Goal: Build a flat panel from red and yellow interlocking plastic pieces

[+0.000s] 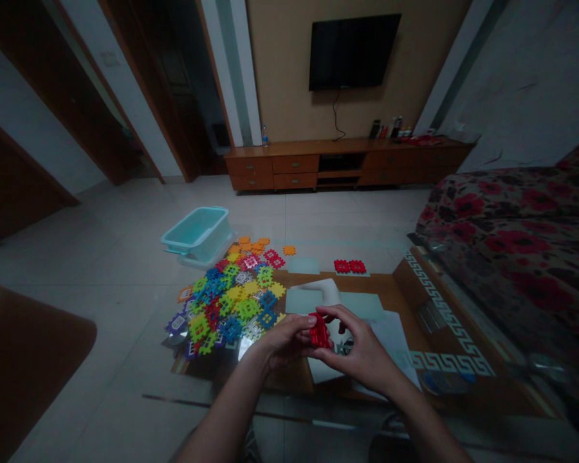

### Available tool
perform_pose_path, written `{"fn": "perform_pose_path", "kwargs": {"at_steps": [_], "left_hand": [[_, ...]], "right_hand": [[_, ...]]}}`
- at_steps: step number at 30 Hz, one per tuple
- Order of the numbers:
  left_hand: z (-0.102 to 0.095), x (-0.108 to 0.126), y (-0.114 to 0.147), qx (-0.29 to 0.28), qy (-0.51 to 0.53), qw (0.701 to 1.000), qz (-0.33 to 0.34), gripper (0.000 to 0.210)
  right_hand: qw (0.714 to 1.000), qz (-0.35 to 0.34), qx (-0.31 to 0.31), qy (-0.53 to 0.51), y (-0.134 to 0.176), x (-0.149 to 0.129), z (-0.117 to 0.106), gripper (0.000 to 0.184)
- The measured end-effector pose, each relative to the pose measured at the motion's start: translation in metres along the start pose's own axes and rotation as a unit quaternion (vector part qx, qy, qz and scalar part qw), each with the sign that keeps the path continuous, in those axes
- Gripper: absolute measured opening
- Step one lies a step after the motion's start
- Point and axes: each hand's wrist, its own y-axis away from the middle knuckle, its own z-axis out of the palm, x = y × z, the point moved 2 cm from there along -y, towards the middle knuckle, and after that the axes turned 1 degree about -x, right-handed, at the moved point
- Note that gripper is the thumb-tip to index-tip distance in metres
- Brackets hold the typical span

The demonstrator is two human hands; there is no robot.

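Between my two hands, above the glass table, is a red interlocking plastic piece [320, 332], seen at a slant; whether it is one piece or several joined cannot be made out. My left hand [289, 339] grips its left side, thumb on top. My right hand [354, 344] pinches its right side with thumb and index finger. To the left of my hands lies a heap of toothed plastic building tiles [231, 302] in green, yellow, blue, red, orange, white and purple. Beyond my hands, a pair of red tiles [350, 266] lies flat side by side on the table.
A light blue plastic bin [197, 231] stands behind the heap. The glass table [395, 283] has a patterned border, with papers [390, 328] showing beneath my hands. A flowered sofa [511, 199] is at the right, a brown seat [33, 347] at the left. Beyond are a TV cabinet [294, 164] and television [354, 51].
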Motion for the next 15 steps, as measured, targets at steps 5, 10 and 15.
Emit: {"fn": "perform_pose_path", "kwargs": {"at_steps": [5, 10, 15], "left_hand": [[0.0026, 0.0016, 0.0025, -0.012, 0.002, 1.0, -0.01, 0.048], [0.0073, 0.0036, 0.0053, -0.029, 0.041, 0.998, -0.024, 0.046], [0.008, 0.0039, 0.0036, -0.009, 0.07, 0.997, -0.014, 0.039]], "right_hand": [[1.0, -0.015, 0.002, 0.012, -0.0003, -0.0012, -0.0005, 0.043], [1.0, -0.022, 0.011, 0.008, 0.0001, -0.0002, -0.0016, 0.041], [1.0, -0.022, 0.011, 0.014, 0.0, 0.0003, -0.0009, 0.04]]}}
